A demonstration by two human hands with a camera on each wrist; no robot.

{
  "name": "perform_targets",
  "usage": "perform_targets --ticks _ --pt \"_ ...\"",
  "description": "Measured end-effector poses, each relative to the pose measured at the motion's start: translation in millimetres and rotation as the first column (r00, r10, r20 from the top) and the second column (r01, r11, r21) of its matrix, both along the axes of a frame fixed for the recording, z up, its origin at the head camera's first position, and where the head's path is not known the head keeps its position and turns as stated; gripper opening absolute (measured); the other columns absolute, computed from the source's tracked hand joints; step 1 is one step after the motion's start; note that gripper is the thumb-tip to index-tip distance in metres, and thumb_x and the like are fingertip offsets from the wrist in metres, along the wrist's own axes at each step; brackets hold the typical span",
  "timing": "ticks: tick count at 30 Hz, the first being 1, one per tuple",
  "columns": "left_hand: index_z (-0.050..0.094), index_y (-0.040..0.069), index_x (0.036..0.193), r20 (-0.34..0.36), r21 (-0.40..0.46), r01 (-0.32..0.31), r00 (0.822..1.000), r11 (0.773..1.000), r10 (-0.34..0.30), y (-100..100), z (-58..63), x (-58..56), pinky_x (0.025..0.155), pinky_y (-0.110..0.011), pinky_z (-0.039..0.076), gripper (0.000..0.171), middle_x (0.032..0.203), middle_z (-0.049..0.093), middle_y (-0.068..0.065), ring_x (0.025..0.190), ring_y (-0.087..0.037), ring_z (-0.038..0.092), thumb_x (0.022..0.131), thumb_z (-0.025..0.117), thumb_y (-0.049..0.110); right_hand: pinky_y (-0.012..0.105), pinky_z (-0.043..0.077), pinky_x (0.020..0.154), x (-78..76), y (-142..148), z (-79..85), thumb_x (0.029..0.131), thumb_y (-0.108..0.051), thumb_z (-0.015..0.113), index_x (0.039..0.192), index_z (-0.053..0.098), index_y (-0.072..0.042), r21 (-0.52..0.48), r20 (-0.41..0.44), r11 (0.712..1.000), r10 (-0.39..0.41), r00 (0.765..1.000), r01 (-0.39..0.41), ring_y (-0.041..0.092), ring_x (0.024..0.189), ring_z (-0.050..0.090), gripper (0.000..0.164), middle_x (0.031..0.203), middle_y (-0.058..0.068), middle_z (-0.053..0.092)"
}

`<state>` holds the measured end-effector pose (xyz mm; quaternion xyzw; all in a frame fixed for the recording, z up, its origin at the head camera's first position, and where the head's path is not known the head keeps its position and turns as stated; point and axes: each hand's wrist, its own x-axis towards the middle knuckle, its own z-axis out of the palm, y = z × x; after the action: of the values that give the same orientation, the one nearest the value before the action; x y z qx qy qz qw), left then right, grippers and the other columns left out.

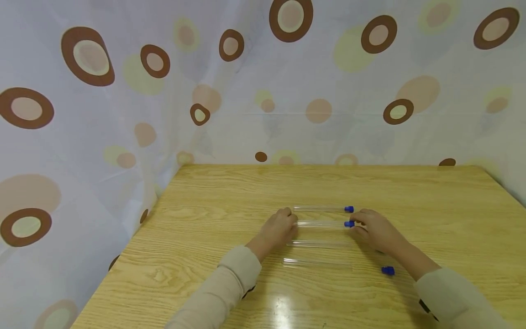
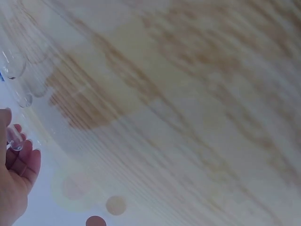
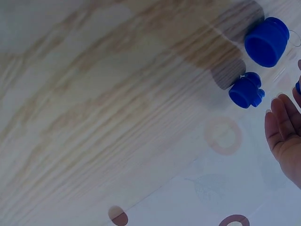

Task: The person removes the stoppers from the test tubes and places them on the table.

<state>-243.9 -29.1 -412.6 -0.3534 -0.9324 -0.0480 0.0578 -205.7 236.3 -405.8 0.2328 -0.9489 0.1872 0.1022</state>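
In the head view, my left hand (image 1: 279, 227) holds the closed end of a clear test tube (image 1: 320, 224). The left wrist view shows that rounded end (image 2: 16, 141) between the thumb and fingers of the left hand (image 2: 19, 174). At the tube's other end, my right hand (image 1: 374, 230) pinches a blue cap (image 1: 349, 224). Just beyond lies a test tube (image 1: 318, 209) with a blue cap (image 1: 349, 209) at its right end. On the near side, an uncapped tube (image 1: 322, 244) and another uncapped tube (image 1: 314, 262) lie roughly parallel.
A loose blue cap (image 1: 388, 270) lies on the wooden table (image 1: 213, 196), below the right forearm. The right wrist view shows a large-looking blue cap (image 3: 266, 42) and a second blue cap (image 3: 246, 90) beside the right hand (image 3: 287, 127). Patterned cloth (image 1: 255, 132) hangs behind the table.
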Motion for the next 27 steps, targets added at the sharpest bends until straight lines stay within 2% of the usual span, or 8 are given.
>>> perform_targets --ticks 7,15,18,22,27 --pt "0.064 0.007 0.106 -0.057 0.024 0.037 0.998 0.999 -0.036 -1.0 1.5 3.5 0.076 -0.016 0.050 0.025 0.097 0.059 -0.002 0.089 -0.013 0.058 0.094 0.054 0.027 0.036 0.053 0.066 5.3 3.5 0.3 0.083 -0.004 0.066 0.101 0.064 0.003 -0.022 -0.017 1.000 -0.007 1.000 0.007 0.023 0.079 0.058 0.020 0.088 0.008 0.062" --pt "0.066 0.004 0.100 -0.138 0.092 0.114 0.985 0.989 -0.100 -4.3 5.0 7.0 0.075 -0.016 0.052 0.023 0.093 0.065 -0.004 0.085 -0.013 0.063 0.092 0.058 0.024 0.037 0.053 0.067 12.7 2.3 7.5 0.082 -0.004 0.067 0.100 0.064 0.002 -0.038 -0.016 0.999 -0.009 1.000 0.008 0.024 0.080 0.060 0.018 0.090 0.010 0.064" --pt "0.067 0.003 0.098 -0.142 0.150 0.149 0.982 0.977 -0.128 -6.5 6.2 7.6 0.072 -0.015 0.053 0.023 0.088 0.066 -0.004 0.081 -0.013 0.063 0.089 0.060 0.023 0.037 0.054 0.068 15.6 1.8 10.7 0.082 -0.005 0.067 0.099 0.064 0.001 -0.046 -0.028 0.999 -0.012 1.000 0.011 0.024 0.081 0.060 0.018 0.093 0.011 0.065" --pt "0.068 0.001 0.097 -0.157 0.247 0.198 0.974 0.949 -0.162 -9.4 8.8 8.7 0.070 -0.015 0.053 0.023 0.085 0.067 -0.006 0.077 -0.014 0.064 0.086 0.063 0.020 0.037 0.053 0.068 19.9 1.2 15.5 0.081 -0.006 0.069 0.099 0.064 0.000 -0.043 -0.051 0.999 -0.013 0.999 0.011 0.023 0.080 0.060 0.020 0.095 0.012 0.066" --pt "0.069 0.001 0.102 -0.187 0.293 0.221 0.967 0.930 -0.171 -11.4 11.9 10.0 0.069 -0.015 0.053 0.026 0.086 0.068 -0.006 0.074 -0.013 0.065 0.084 0.065 0.019 0.035 0.053 0.066 24.3 0.7 18.7 0.080 -0.005 0.070 0.099 0.064 -0.001 -0.036 -0.075 0.999 -0.014 0.997 0.011 0.022 0.079 0.059 0.020 0.095 0.012 0.065"
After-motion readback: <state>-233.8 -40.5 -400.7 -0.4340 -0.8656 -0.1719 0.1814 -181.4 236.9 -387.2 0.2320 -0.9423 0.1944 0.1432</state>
